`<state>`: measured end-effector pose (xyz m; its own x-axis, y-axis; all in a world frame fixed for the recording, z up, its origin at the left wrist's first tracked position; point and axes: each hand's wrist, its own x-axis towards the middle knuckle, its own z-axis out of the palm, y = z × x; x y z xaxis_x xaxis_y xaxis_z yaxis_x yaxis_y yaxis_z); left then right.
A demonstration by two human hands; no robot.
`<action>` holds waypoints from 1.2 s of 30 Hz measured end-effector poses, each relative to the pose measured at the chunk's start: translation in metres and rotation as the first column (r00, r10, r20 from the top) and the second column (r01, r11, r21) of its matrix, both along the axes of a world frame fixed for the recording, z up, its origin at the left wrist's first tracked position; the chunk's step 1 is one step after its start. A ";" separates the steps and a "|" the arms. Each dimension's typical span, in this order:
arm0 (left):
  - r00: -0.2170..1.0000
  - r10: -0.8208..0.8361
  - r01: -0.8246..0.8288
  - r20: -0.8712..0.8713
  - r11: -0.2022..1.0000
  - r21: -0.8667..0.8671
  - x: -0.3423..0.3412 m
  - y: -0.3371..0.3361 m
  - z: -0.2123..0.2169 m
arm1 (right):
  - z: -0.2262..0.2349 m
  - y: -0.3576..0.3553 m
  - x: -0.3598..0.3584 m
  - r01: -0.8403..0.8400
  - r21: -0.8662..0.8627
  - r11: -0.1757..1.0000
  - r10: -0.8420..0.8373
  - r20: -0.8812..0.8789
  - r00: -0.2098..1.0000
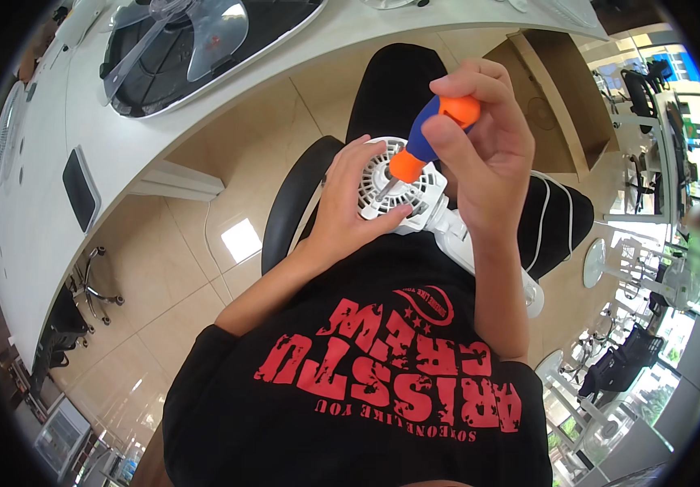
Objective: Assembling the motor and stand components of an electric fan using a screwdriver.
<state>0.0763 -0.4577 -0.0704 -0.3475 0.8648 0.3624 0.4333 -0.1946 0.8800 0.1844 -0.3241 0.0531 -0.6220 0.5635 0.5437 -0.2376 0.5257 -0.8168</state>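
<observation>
My right hand (492, 158) grips a screwdriver (423, 144) with a blue and orange handle, tilted with its shaft pointing down and to the left. The shaft's tip meets the slotted round housing of a white electric fan (421, 199), near its middle; the exact contact point is too small to make out. Fingers and thumb of my left hand (340, 199) wrap around the left side of that housing. The fan's white neck and stem run down to the right across my lap, partly behind my right forearm.
A curved white table (143, 146) arcs along the left and far side. On it lie a clear fan blade (214, 36), a black tray-like part (143, 89) and a phone (81, 188). An open cardboard box (561, 105) stands beyond my right knee; a white cord (546, 215) crosses that leg.
</observation>
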 end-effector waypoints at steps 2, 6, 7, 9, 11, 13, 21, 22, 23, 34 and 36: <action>1.000 -0.001 0.001 0.025 1.000 -0.007 -0.001 0.001 -0.003 | 0.004 -0.004 -0.003 -0.015 -0.001 1.000 0.015 0.046 0.999; 0.999 -0.013 0.013 0.030 1.000 0.015 -0.002 0.005 -0.002 | 0.009 -0.008 -0.007 -0.247 -0.401 0.882 0.210 -0.136 0.968; 0.999 -0.012 0.011 0.039 1.000 0.017 -0.001 0.005 -0.002 | 0.008 -0.008 -0.009 -0.284 -0.444 0.850 0.221 -0.190 0.957; 0.999 -0.021 0.021 0.040 1.000 0.017 -0.004 0.004 -0.001 | 0.007 -0.006 -0.011 -0.326 -0.485 0.811 0.235 -0.241 0.942; 0.998 -0.007 0.006 0.059 1.000 0.013 -0.004 0.001 -0.002 | 0.006 -0.004 -0.012 -0.043 0.204 0.978 0.014 0.141 0.990; 0.997 -0.007 0.006 0.074 1.000 0.012 -0.004 0.002 -0.003 | 0.006 -0.009 -0.013 -0.026 0.045 0.999 0.022 0.086 0.996; 0.998 -0.014 0.012 0.058 0.999 0.035 -0.004 0.000 -0.003 | 0.000 -0.012 -0.015 -0.033 -0.130 0.991 0.032 -0.009 0.999; 0.997 -0.015 0.012 0.076 0.999 0.037 -0.003 -0.001 -0.004 | 0.001 -0.014 -0.015 0.073 0.124 0.990 -0.092 0.159 0.983; 0.997 -0.012 0.009 0.074 0.999 0.036 -0.003 -0.002 -0.004 | 0.002 -0.016 -0.015 0.070 0.122 0.990 -0.089 0.158 0.983; 0.999 0.006 -0.008 0.037 0.999 0.031 -0.004 0.002 -0.004 | 0.005 -0.013 -0.010 0.135 0.036 0.990 -0.139 0.168 0.976; 0.999 0.000 -0.001 0.038 1.000 0.028 -0.004 0.002 -0.003 | 0.009 -0.014 -0.013 -0.211 -0.523 0.826 0.117 -0.207 0.971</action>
<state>0.0725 -0.4552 -0.0730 -0.3620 0.8543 0.3730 0.3995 -0.2194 0.8901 0.1715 -0.3384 0.0619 -0.6630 0.6926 0.2840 -0.4317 -0.0438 -0.9010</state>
